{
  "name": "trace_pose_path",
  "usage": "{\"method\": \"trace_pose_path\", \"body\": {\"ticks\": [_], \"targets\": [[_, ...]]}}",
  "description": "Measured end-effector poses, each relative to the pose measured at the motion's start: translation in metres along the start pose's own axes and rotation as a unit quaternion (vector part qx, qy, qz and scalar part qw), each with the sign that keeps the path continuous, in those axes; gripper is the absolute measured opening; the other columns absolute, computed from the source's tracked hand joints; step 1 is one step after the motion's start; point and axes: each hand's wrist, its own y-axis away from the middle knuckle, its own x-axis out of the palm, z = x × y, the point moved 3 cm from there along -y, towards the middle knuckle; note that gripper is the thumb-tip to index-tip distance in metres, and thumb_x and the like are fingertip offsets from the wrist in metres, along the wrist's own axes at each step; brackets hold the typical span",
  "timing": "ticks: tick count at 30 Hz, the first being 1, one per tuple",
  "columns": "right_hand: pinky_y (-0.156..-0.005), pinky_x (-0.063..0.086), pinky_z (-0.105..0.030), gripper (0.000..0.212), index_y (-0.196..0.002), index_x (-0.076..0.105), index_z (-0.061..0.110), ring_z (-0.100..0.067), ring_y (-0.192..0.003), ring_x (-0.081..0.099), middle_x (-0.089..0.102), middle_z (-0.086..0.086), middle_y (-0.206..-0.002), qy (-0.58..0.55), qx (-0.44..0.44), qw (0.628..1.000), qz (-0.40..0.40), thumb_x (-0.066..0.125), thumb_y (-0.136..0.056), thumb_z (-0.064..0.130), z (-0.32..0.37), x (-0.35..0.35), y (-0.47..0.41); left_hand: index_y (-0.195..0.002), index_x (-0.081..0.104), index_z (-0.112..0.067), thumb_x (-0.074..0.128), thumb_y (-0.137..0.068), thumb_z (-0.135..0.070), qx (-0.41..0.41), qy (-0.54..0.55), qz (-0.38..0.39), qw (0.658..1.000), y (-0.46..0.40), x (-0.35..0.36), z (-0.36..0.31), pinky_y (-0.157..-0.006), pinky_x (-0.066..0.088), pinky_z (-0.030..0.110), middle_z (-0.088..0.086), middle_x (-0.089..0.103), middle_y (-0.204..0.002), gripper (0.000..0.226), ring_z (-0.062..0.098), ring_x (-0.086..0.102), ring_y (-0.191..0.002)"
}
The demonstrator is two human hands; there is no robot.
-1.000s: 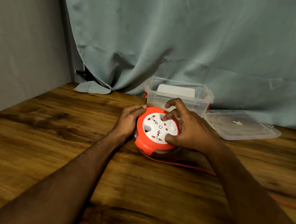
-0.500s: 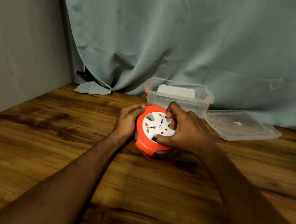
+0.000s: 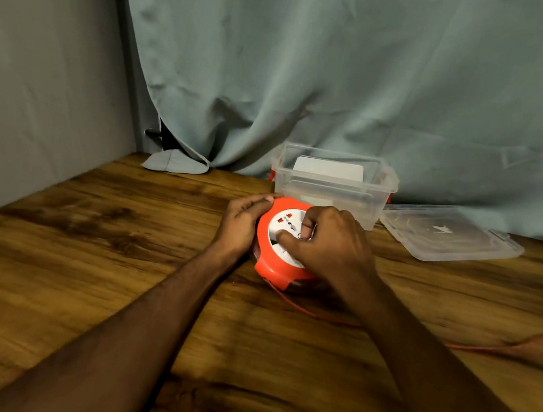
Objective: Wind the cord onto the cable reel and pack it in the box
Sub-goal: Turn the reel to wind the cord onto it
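While winding, with the cable reel [image 3: 277, 241] flat on the counter [image 3: 116, 272] just in front of the box [image 3: 333, 188]: brace with the left hand [image 3: 241, 224], fingers straight and pressed against the orange rim. Turn with the right hand [image 3: 329, 244], fingers curled onto the white socket face. Keep rotation steady and even. Guide the cord [image 3: 317, 315], trailing from the reel's near edge off to the right, so that slack feeds in without snagging. Hold the housing still; rotate only the centre. Leave the lid [image 3: 449, 234], lying right of the box, untouched until packing.
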Motion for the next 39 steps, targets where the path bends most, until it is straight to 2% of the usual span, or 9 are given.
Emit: {"method": "trace_pose_path", "body": {"ticks": [5,9,14,20,22,25,29,35,39], "targets": [[-0.064,0.044,-0.029,0.023,-0.089,0.061,0.031,-0.011,-0.073,0.060,0.066,0.010,-0.076,-0.079,-0.083,0.993,0.019,0.075,-0.076,0.044,-0.014,-0.008,-0.004,-0.114,0.068,0.006,0.052,-0.096,0.000,-0.007,0.004,-0.003,1.000,-0.002,-0.001,0.001,-0.075,0.060,0.030,0.009,0.075,-0.090,0.024,0.018,0.072,-0.078],[-0.067,0.044,-0.024,0.048,-0.121,0.068,0.034,-0.010,-0.092,0.056,0.057,0.013,-0.114,-0.079,-0.099,0.986,0.104,0.080,-0.075,0.034,-0.028,-0.018,-0.009,-0.117,0.067,0.008,0.053,-0.097,-0.003,-0.016,-0.005,0.000,1.000,-0.004,-0.004,0.003,-0.076,0.060,0.030,0.020,0.073,-0.103,0.027,0.024,0.071,-0.085],[-0.068,0.039,-0.017,0.065,-0.140,0.058,0.036,-0.013,-0.104,0.055,0.050,0.011,-0.114,-0.005,-0.106,0.981,0.163,0.080,-0.080,0.046,-0.035,-0.022,-0.010,-0.119,0.068,0.003,0.054,-0.098,-0.008,-0.028,-0.020,0.013,0.999,-0.006,-0.007,0.004,-0.073,0.060,0.029,0.019,0.074,-0.107,0.028,0.024,0.073,-0.088],[-0.066,0.040,-0.020,0.065,-0.134,0.063,0.042,-0.009,-0.101,0.061,0.065,0.016,-0.125,0.023,-0.107,0.983,0.144,0.079,-0.074,0.059,-0.037,-0.027,-0.010,-0.115,0.070,0.003,0.053,-0.098,-0.007,-0.025,-0.027,0.015,0.999,-0.004,-0.007,0.002,-0.085,0.059,0.037,0.020,0.074,-0.108,0.026,0.028,0.071,-0.093],[-0.067,0.040,-0.024,0.065,-0.129,0.067,0.040,-0.009,-0.096,0.058,0.065,0.017,-0.117,0.037,-0.093,0.985,0.139,0.079,-0.070,0.066,-0.035,-0.029,-0.009,-0.117,0.068,0.005,0.053,-0.097,-0.007,-0.028,-0.025,0.010,0.999,-0.004,-0.007,0.003,-0.086,0.059,0.038,0.024,0.071,-0.113,0.027,0.031,0.069,-0.096],[-0.061,0.036,-0.027,0.061,-0.112,0.071,0.035,-0.009,-0.085,0.053,0.056,0.017,-0.096,0.053,-0.066,0.988,0.130,0.078,-0.065,0.073,-0.028,-0.028,-0.008,-0.119,0.067,0.005,0.053,-0.098,-0.008,-0.033,-0.027,0.005,0.999,-0.004,-0.007,0.002,-0.086,0.059,0.038,0.023,0.071,-0.114,0.029,0.032,0.069,-0.097],[-0.066,0.037,-0.030,0.062,-0.089,0.062,0.028,-0.016,-0.091,0.056,0.064,0.007,-0.103,0.097,-0.042,0.987,0.119,0.069,-0.063,0.084,-0.017,-0.021,-0.005,-0.119,0.067,0.005,0.054,-0.097,-0.008,-0.030,-0.028,0.002,0.999,-0.005,-0.007,0.004,-0.089,0.058,0.040,0.024,0.071,-0.114,0.029,0.032,0.070,-0.098],[-0.081,0.043,-0.034,0.082,-0.115,0.064,0.021,-0.025,-0.105,0.059,0.065,-0.004,-0.116,0.123,-0.005,0.991,0.057,0.057,-0.068,0.089,-0.003,-0.007,0.002,-0.113,0.069,0.005,0.052,-0.097,-0.004,-0.027,-0.024,0.017,0.999,-0.002,-0.006,0.001,-0.077,0.061,0.029,0.012,0.076,-0.095,0.025,0.019,0.074,-0.082],[-0.082,0.042,-0.035,0.068,-0.113,0.071,0.022,-0.027,-0.106,0.060,0.067,-0.007,-0.114,0.100,-0.019,0.995,0.022,0.057,-0.079,0.079,0.007,-0.005,0.007,-0.115,0.068,0.005,0.052,-0.098,-0.006,-0.029,-0.026,0.021,0.999,-0.003,-0.006,0.001,-0.075,0.061,0.030,0.013,0.075,-0.097,0.026,0.019,0.074,-0.081]]}}
